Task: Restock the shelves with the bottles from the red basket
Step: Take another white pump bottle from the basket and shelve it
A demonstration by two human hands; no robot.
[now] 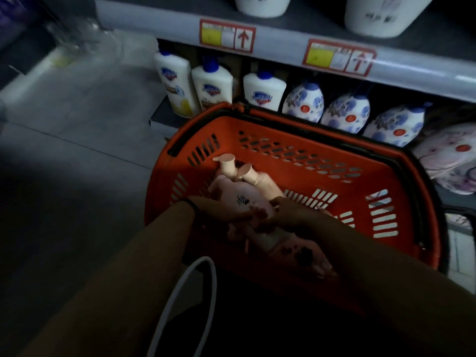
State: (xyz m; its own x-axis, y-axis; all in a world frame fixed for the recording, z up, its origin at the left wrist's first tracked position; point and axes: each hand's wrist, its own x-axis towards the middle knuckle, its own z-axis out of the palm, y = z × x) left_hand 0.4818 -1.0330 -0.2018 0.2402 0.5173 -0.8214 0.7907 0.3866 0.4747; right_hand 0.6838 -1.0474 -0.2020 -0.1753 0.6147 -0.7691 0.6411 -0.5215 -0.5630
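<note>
Grey floor tiles (77,119) fill the left of the scene, dim and blurred; a white cord (192,292) loops across the near foreground, just left of the basket's near edge. From the near left a brown sleeve (134,266) reaches up to the left hand (219,208), which lies against the left side of a pink pump bottle (242,197) inside the red basket (373,176); its fingers curl around the bottle's body, though how firm the clasp is I cannot tell in the dark. A second pink bottle (260,179) lies just beside the first, their two pump heads pointing toward the far left wall of the basket; more pink bottles with dark flower prints (296,251) lie nearer, partly hidden under the arms. The right hand (291,212) comes in from the near right and presses on the same bottle's right side, fingers wrapped about it. The basket stands on the floor right in front of the low shelf (159,117). On that shelf, from left to right, stand three white bottles with blue caps (212,86), then three white bottles with blue flower patterns (345,112), then a paler lilac-patterned bottle (448,155) at the far right. Above them runs a shelf edge (280,45) with two red-framed price tags (228,36); white containers (381,14) stand on the upper shelf.
</note>
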